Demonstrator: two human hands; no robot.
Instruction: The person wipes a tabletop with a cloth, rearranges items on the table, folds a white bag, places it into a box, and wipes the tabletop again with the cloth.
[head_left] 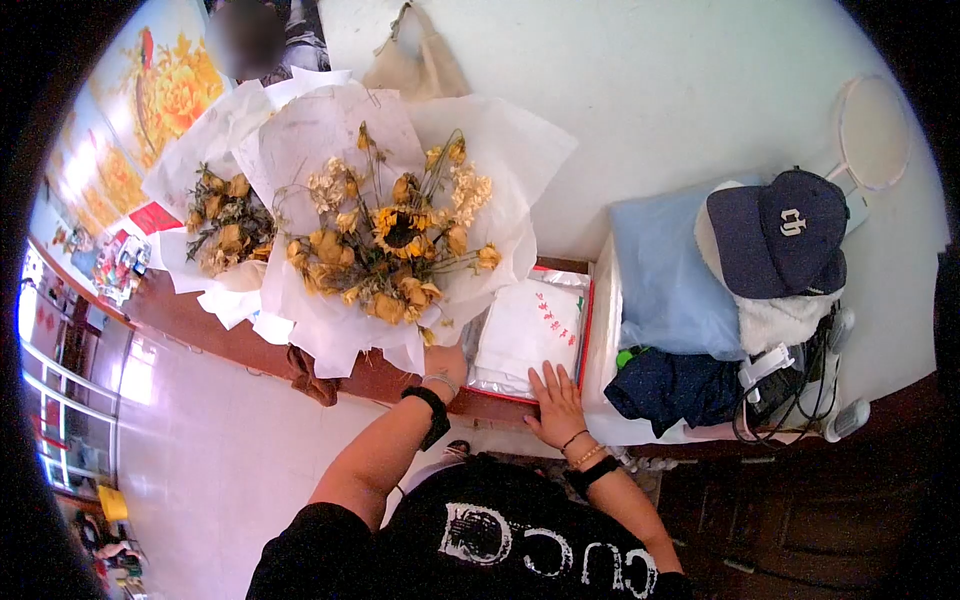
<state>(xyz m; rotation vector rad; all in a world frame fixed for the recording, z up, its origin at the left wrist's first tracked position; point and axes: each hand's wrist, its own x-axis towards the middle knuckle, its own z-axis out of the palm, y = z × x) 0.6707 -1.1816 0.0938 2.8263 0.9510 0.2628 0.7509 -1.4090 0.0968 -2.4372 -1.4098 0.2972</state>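
My right hand [559, 408] lies with its fingers spread on the near right corner of a shallow red-edged box [587, 335]. Inside the box is a folded white cloth or paper [518, 335] with red characters printed on it, over a silvery lining. At the box's left side is my left hand [444, 362]; its fingers are hidden under the wrapping of a dried flower bouquet [400, 235]. That bouquet, in pale paper with a sunflower at its middle, leans over the box's left edge.
A second dried bouquet [225, 225] stands at the left. To the right are a blue plastic bag [670, 270], a dark cap [790, 235], dark cloth [675, 388] and tangled cables [790, 415]. A beige bag [418, 60] hangs on the wall.
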